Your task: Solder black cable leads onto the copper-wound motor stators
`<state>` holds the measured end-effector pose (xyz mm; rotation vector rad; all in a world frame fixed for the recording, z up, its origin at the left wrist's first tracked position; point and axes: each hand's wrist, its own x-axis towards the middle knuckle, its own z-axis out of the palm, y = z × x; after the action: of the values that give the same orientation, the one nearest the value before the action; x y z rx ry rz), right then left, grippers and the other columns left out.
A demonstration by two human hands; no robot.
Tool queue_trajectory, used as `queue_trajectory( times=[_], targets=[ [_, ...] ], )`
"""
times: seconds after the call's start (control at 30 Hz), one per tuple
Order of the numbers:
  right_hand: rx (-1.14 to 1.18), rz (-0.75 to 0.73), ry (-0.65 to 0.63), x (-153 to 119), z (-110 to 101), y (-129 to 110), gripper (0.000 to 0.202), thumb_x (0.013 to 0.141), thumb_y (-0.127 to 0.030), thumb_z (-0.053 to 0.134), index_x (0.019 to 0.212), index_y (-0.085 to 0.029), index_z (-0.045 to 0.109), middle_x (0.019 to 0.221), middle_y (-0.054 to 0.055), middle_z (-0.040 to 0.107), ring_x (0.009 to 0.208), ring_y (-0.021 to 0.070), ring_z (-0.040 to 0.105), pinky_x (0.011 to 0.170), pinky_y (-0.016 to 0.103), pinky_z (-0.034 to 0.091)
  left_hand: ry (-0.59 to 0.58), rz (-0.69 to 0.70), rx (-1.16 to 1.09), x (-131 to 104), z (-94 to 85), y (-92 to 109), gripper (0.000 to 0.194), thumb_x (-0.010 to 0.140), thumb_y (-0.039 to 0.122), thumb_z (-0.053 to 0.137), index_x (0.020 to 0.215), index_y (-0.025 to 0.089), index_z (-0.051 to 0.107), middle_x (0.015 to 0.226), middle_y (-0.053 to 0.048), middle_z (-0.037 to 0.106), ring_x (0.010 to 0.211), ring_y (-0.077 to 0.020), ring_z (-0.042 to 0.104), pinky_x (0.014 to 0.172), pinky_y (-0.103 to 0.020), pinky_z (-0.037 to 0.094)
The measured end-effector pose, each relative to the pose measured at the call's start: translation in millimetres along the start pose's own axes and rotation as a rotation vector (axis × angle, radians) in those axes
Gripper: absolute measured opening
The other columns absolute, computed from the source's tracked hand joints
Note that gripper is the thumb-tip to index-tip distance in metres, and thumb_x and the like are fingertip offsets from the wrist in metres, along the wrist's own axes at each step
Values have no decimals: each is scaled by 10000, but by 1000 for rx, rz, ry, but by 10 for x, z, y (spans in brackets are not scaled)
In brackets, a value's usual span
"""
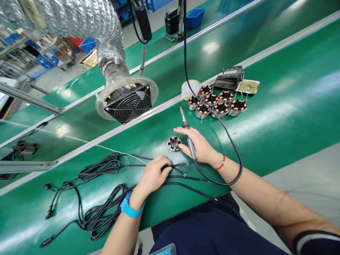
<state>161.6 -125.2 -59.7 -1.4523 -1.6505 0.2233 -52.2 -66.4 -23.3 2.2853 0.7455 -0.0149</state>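
My right hand (pixel 201 146) holds a grey soldering iron (pixel 190 146), its tip pointing up and away from me. The right thumb reaches to the edge of a small motor stator (pixel 174 148) with copper windings, lying on the green bench. Closed in a pinch, my left hand (pixel 155 174) grips a black cable (pixel 178 165) whose stripped end sticks out toward the right. Two more cable ends (pixel 190 178) run past below the left hand, one with coloured wires showing. Coiled black cables (pixel 102 216) with plugs lie to the left.
Several more stators (pixel 221 109) stand in a group at the back right, beside a roll of tape (pixel 190 89) and a soldering iron stand (pixel 230 78). A fume extractor fan (pixel 130 105) on a foil duct (pixel 79 17) hangs above the bench. The iron's cord (pixel 236 148) loops over my right forearm.
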Motion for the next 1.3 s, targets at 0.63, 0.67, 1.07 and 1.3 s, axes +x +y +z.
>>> queue_trajectory(
  times=[0.63,0.67,1.07,1.3],
  targets=[
    [653,95,-61,13,-16,-471,328,911,-120,498,1219,-223,453,1012,47,665,945,127,662,868,306,543,170,78,-397,1,-129,-148,277,898,372,531,792,163,679,721,-25,612,692,-135,535,676,-254,406],
    [689,104,-67,16,3,-487,321,913,-120,495,1215,-222,456,979,39,663,919,120,658,857,301,542,160,80,-428,-14,-142,-163,285,894,378,537,785,159,682,722,-27,621,690,-134,540,679,-253,406],
    [896,97,-94,35,176,-522,301,913,-159,557,1184,-230,448,913,11,632,838,102,636,799,270,530,116,55,-511,-94,-184,-229,369,894,448,519,753,147,681,718,-43,642,688,-138,549,694,-261,426],
    [779,152,16,11,261,-481,340,887,-140,548,1188,-239,422,893,12,630,802,110,623,757,269,533,172,52,-163,-124,-212,-155,418,978,397,335,1016,183,692,847,-57,609,811,-160,553,772,-292,420]
  ],
)
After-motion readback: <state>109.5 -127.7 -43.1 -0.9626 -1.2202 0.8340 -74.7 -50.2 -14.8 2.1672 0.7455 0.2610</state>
